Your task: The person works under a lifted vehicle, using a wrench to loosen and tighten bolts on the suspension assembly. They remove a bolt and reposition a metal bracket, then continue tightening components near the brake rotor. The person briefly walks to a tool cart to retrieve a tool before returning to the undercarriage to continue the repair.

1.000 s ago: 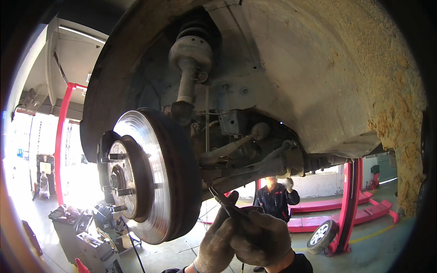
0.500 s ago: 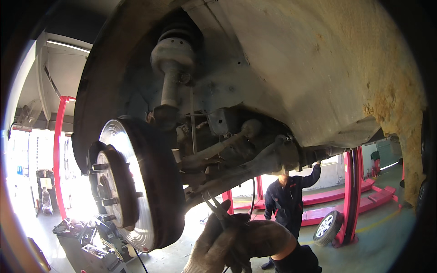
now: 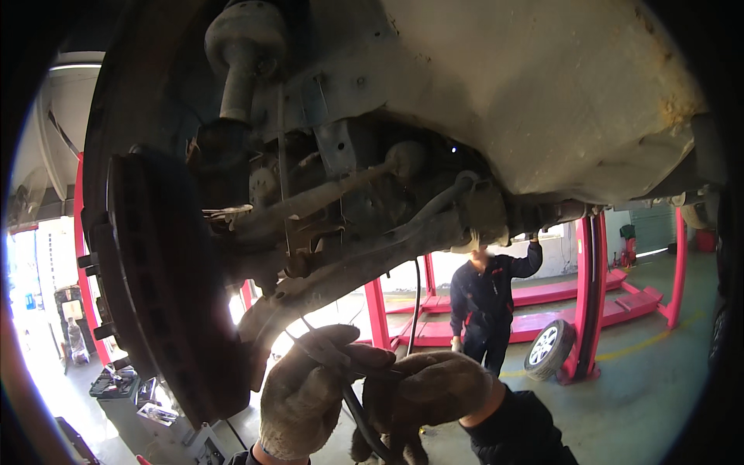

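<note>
Garage floor (image 3: 659, 380), grey-green with a yellow line, spreads below a raised car (image 3: 542, 116). Nearest are two gloved hands, close together under the wheel arch. Left hand (image 3: 298, 403), its pale glove soiled, is closed around the pliers (image 3: 329, 355) near their pivot. Right hand (image 3: 442, 384) is half curled just beside it, one handle running to its fingers — how firmly it grips, I cannot tell. Its wrist comes out of a dark sleeve (image 3: 515, 430).

Those pliers lie slantwise in front of the lower arm (image 3: 341, 271), thin tips parted and pointing up and left, handles spread, one of them slanting down by the right hand. Whether the tips touch the arm cannot be made out.

Left of the hands stands the disc (image 3: 170, 287), seen nearly edge-on, with studs on its outer side. Above hang the strut (image 3: 240, 77) and a slanting rod (image 3: 310, 203).

Farther off, low on the left, is a grey cart (image 3: 155, 426) with tools on top. Beyond the hands, a co-worker (image 3: 484, 302) in dark clothes stands with one arm raised to the car's underside — near them a wheel (image 3: 549, 350) leans by a red post (image 3: 589, 294). Behind lies a red ramp (image 3: 527, 333).
</note>
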Motion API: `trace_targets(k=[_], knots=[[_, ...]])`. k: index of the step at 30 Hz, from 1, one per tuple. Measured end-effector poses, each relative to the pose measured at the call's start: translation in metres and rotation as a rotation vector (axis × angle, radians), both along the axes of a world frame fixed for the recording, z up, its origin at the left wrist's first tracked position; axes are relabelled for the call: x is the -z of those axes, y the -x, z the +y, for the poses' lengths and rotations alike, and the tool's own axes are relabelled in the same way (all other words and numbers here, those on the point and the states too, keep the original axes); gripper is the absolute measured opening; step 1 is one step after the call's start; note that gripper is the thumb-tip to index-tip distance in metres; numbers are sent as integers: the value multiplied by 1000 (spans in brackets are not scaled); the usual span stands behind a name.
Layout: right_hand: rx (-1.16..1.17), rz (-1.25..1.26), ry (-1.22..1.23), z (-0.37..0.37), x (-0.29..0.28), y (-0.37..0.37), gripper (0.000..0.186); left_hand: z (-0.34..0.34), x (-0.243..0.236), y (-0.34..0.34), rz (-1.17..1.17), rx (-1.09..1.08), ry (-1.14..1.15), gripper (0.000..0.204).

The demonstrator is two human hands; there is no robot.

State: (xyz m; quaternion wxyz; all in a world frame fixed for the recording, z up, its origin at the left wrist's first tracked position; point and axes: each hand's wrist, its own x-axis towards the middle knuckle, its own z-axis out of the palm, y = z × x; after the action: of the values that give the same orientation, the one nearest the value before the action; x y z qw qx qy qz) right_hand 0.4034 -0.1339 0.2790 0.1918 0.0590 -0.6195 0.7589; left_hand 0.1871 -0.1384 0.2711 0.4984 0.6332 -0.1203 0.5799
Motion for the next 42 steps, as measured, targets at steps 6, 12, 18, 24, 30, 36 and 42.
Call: trace_targets(k=[6, 12, 18, 24, 30, 36, 42], knots=[[788, -66, -657, -2, -10, -18, 47, 1, -14, -4, 360, -1443, -984, 13], [1004, 96, -1365, 9, -18, -8, 99, 31, -7, -23, -112, -938, -271, 21], [1082, -216, -1401, 25, -50, 2, 85, 41, -10, -17, -120, -940, -248, 27], [926, 24, -1718, 41, -71, -5, 39, 46, -24, -5, 88, -1830, -803, 19], [797, 217, -2151, 57, -75, -11, 16, 4, -49, -7, 121, -2189, -1151, 49], [908, 181, -2217, 55, -80, -11, 16, -15, -88, 21, 65, -1633, -1055, 76], [977, -27, -2043, 39, -84, -9, 19, 2, -60, 5, 27, -1277, -513, 67]])
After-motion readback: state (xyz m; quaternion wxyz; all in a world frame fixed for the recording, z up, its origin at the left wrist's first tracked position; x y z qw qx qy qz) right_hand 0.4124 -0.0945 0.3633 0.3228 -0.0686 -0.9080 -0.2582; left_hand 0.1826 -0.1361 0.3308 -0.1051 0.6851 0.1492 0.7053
